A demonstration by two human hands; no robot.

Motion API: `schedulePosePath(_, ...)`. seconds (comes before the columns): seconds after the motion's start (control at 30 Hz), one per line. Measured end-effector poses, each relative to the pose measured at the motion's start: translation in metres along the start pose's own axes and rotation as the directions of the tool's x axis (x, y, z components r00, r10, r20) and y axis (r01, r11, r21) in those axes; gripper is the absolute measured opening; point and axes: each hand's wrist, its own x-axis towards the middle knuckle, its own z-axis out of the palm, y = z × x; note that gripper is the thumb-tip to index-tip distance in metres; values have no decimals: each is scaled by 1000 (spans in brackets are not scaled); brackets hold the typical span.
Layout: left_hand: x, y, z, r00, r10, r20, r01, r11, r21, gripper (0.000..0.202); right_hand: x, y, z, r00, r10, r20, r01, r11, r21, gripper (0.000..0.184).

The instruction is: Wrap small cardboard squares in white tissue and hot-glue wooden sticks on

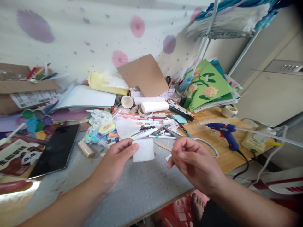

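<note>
Between the thumb and fingers of my left hand [119, 157] is a small white square of quilted-looking soft sheet [143, 150], held up above the grey mat. My right hand [193, 160] hovers to the right of it, apart from it, with curled fingers. A pale wooden stick [163, 146] with a pointed tip reaches out from beside those fingers; whether they grip it or it lies behind them, I cannot tell. A small whitish piece [168, 157] shows under the right fingertips.
Pens, paper scraps and a white roll [155, 106] pile up behind my hands. A blue glue gun [223, 132] with a cord stands at the right. A black tablet [56, 149] and a beige cylinder [85, 148] lie left. The grey mat [142, 189] reaches the front edge.
</note>
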Motion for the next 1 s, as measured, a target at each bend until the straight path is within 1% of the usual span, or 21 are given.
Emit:
schedulePosePath(0.07,1,-1,0,999,-12,35,14,998,-55,23,0,4,-4,1000,-13,-13,12,994,-108,11)
schedulePosePath(0.13,1,-1,0,999,-21,49,24,998,-64,23,2,8,-7,998,-44,-49,29,961,-274,8)
schedulePosePath(0.17,1,-1,0,999,-22,47,25,998,-55,23,4,9,-8,996,-74,-58,47,926,-375,5)
schedulePosePath(0.23,1,-1,-1,999,-16,42,17,999,-29,24,6,10,-9,989,-142,-27,104,828,-551,7)
schedulePosePath(0.27,0,0,-1,999,-14,41,15,1000,-22,23,7,10,-8,988,-152,-9,117,794,-597,8)
schedulePosePath(0.3,0,0,-1,999,-16,43,18,1000,-26,22,9,10,-7,990,-143,-5,111,785,-609,8)
schedulePosePath(0.37,-1,1,0,998,-32,57,36,997,-68,19,11,10,-4,997,-73,-31,44,832,-552,8)
schedulePosePath(0.43,-1,3,1,995,-66,77,76,988,-134,15,14,10,-1,999,8,-40,-25,884,-467,18)
schedulePosePath(0.5,-1,4,4,991,-111,79,125,968,-216,15,17,12,2,999,46,-5,-44,902,-429,29)
schedulePosePath(0.6,-1,3,7,981,-186,55,193,914,-357,19,20,19,6,997,81,16,-66,902,-427,36)
schedulePosePath(0.67,-1,2,8,971,-232,53,233,880,-413,19,21,24,9,996,88,5,-79,909,-409,38)
schedulePosePath(0.73,-1,1,8,965,-257,58,256,864,-434,18,23,28,11,997,73,-10,-71,923,-379,40)
schedulePosePath(0.83,-1,0,8,966,-249,69,253,859,-445,17,24,32,14,999,30,-34,-40,937,-348,44)
schedulePosePath(1.0,-2,0,9,972,-220,80,233,870,-435,20,25,35,16,998,18,-61,-37,944,-327,46)
